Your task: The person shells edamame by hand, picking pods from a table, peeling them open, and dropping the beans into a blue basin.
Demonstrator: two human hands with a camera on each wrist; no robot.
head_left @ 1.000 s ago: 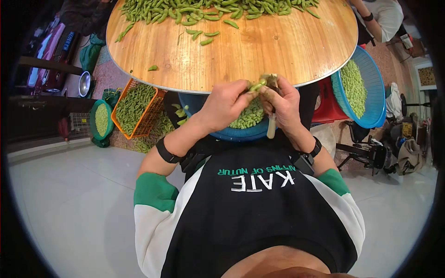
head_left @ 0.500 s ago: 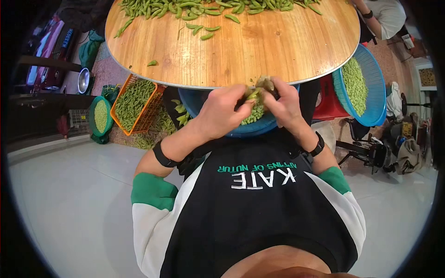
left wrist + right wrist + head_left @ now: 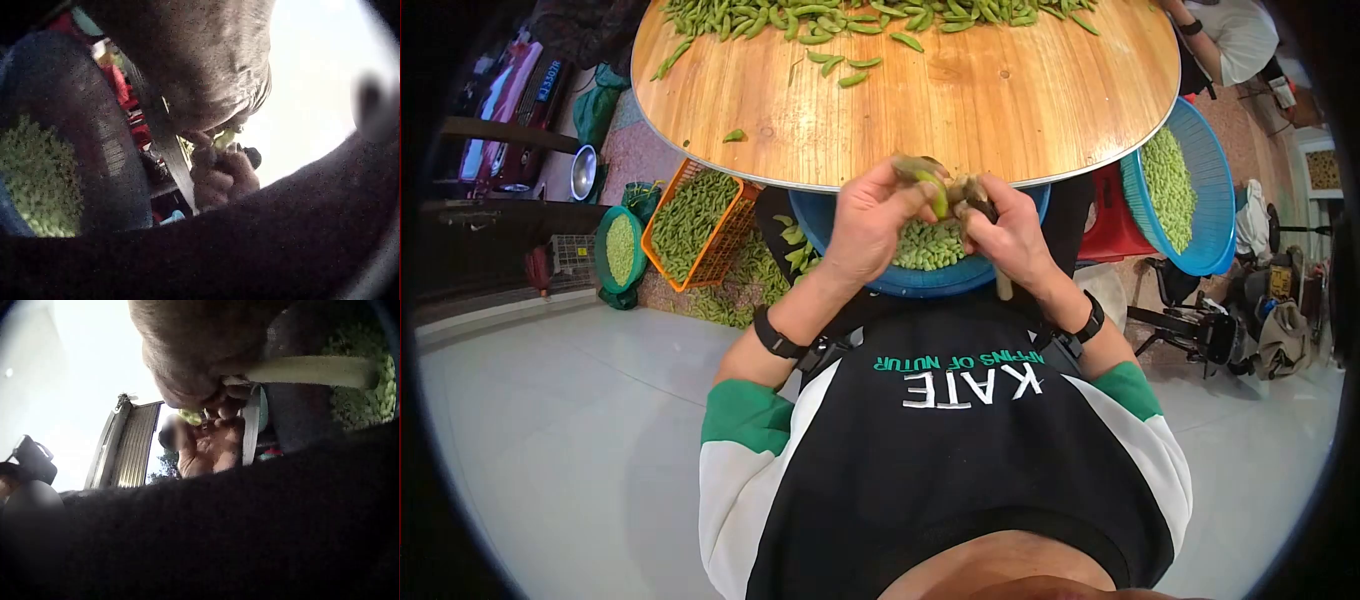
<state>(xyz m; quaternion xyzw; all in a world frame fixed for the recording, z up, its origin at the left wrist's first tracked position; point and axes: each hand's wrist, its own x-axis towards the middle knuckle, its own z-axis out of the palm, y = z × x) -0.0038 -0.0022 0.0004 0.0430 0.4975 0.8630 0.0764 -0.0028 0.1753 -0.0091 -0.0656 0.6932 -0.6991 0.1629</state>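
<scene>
My left hand [image 3: 868, 225] pinches a green bean pod [image 3: 941, 204] between thumb and fingers, over the near edge of the round wooden table [image 3: 890, 110]. Close beside it, my right hand [image 3: 1008, 232] grips a tool whose pale, narrow handle [image 3: 312, 370] sticks out below the palm; its working end is hidden among the fingers. Fingertips of both hands nearly meet at the pod. Beneath them sits a blue basin [image 3: 920, 284] on the lap, holding shelled green beans [image 3: 930, 247].
Bean pods [image 3: 800, 18] are heaped on the table's far side. An orange crate [image 3: 712, 240] of pods and a green basin [image 3: 636, 268] stand left. At right, a large blue basket [image 3: 1222, 225] of shelled beans stands by a red stool [image 3: 1112, 215]. Another person's arm [image 3: 1200, 40] shows top right.
Both hands were together at a pod; now the left hand has drawn back and turned upward with a pod pinched in it. The right hand keeps its tool.
</scene>
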